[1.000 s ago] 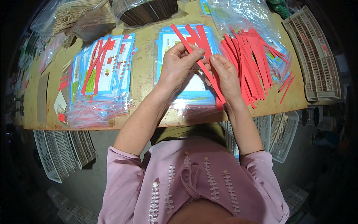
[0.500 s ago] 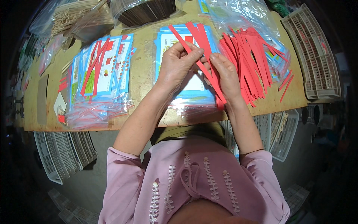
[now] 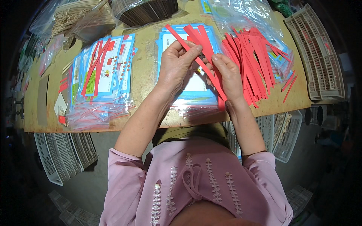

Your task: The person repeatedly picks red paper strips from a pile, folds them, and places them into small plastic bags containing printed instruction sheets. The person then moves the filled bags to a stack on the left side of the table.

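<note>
Between thumb and fingers, my left hand (image 3: 176, 64) pinches one long red strip (image 3: 174, 33), which slants down to the right across my right palm. My right hand (image 3: 226, 73) is closed on several red strips (image 3: 206, 40) that stick up past the fingers. Both hands are above a stack of blue-bordered printed cards in clear bags (image 3: 166, 39). To the right of my right hand lies a loose heap of red strips (image 3: 253, 62). Where the right fingers wrap round the strips is partly hidden.
At left lies another pile of bagged cards (image 3: 122, 75) with red strips on top. Bundles of pale wooden sticks (image 3: 69, 19) and a bag of dark flat pieces (image 3: 151, 13) stand at the back. A plastic crate (image 3: 316, 56) is at the right edge; more crates (image 3: 62, 154) sit below the table.
My left hand has shifted slightly left, drawing the single strip up and left. The strips in my right hand fan a little further apart at the top.
</note>
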Available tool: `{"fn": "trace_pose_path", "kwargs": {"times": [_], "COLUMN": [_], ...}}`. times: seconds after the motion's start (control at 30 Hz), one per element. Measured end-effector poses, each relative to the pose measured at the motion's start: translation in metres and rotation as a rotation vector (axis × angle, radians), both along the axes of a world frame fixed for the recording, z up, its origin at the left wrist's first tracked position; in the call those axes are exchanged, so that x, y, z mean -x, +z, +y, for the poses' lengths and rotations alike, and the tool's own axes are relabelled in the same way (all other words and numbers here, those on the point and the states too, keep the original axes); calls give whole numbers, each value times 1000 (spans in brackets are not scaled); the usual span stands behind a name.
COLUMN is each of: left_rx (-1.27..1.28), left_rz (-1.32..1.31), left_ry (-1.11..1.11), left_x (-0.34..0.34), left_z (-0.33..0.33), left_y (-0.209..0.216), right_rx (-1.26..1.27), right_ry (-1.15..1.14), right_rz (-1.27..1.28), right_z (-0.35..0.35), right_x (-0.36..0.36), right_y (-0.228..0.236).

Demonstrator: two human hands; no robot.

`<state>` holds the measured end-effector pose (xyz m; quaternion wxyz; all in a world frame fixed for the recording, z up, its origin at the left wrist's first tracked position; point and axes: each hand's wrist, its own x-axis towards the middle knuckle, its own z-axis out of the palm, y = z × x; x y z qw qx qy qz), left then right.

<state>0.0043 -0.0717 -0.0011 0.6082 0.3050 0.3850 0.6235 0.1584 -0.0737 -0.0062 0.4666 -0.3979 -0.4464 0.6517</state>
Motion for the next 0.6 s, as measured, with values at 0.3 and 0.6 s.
{"fn": "trace_pose_path", "kwargs": {"times": [0.3, 0.6], "left_rx": [-1, -67], "left_rz": [-41, -74], "left_ry": [-20, 31], "left_x": [1, 2], "left_z": [2, 3], "left_y": [-4, -4], "right_rx": [-27, -131], "right_ry": [4, -225], "right_rz": [18, 25], "right_z": [2, 5], "right_x": [-3, 3], "right_y": [-3, -8]}}
